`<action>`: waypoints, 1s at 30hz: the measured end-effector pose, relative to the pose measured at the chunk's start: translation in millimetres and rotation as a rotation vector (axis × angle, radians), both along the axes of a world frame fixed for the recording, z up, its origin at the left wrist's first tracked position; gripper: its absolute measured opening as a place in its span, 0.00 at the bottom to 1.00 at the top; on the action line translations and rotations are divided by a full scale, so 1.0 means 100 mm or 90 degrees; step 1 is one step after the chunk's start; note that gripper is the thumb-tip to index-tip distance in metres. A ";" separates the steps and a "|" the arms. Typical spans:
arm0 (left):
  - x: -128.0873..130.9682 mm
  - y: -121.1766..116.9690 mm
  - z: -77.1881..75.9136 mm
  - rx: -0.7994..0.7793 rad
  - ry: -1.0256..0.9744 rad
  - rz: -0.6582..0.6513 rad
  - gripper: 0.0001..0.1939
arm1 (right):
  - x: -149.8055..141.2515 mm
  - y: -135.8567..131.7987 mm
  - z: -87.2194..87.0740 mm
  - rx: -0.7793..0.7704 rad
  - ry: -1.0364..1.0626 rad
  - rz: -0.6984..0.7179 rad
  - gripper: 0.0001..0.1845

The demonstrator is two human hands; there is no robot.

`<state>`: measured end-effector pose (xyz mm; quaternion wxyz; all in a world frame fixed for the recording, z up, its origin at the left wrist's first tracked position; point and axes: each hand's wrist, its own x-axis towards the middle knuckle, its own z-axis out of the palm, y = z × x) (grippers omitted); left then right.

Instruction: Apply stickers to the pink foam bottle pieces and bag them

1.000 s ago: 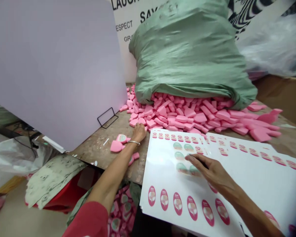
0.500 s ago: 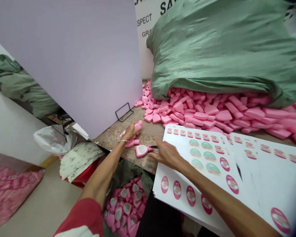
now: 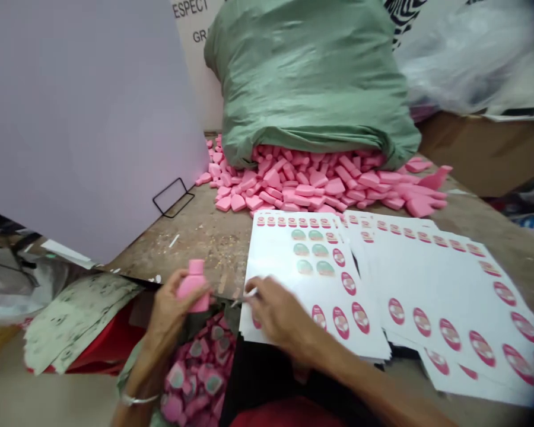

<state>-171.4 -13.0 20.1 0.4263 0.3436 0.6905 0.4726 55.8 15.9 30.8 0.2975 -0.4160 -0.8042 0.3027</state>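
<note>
Head-worn camera, looking forward and down from above the left hand (image 3: 174, 311) and right hand (image 3: 279, 314), is framing the wooden workbench (image 3: 196, 249) just beyond them at close range.

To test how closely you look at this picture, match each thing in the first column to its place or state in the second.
Things:
1. Left hand
2. Green sack
3. Sticker sheets
4. Black wire stand

Places or states:
A. Fanned out on the workbench
B. Gripping a pink foam piece
C. At the foot of a lilac board
D. Slumped behind a heap of pink foam shapes

Right pairs: 1-B, 2-D, 3-A, 4-C.
</note>
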 end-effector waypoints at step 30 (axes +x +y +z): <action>1.99 0.82 -0.17 0.019 -0.153 -0.233 0.18 | 1.50 0.68 -0.61 0.241 -0.235 -0.308 0.05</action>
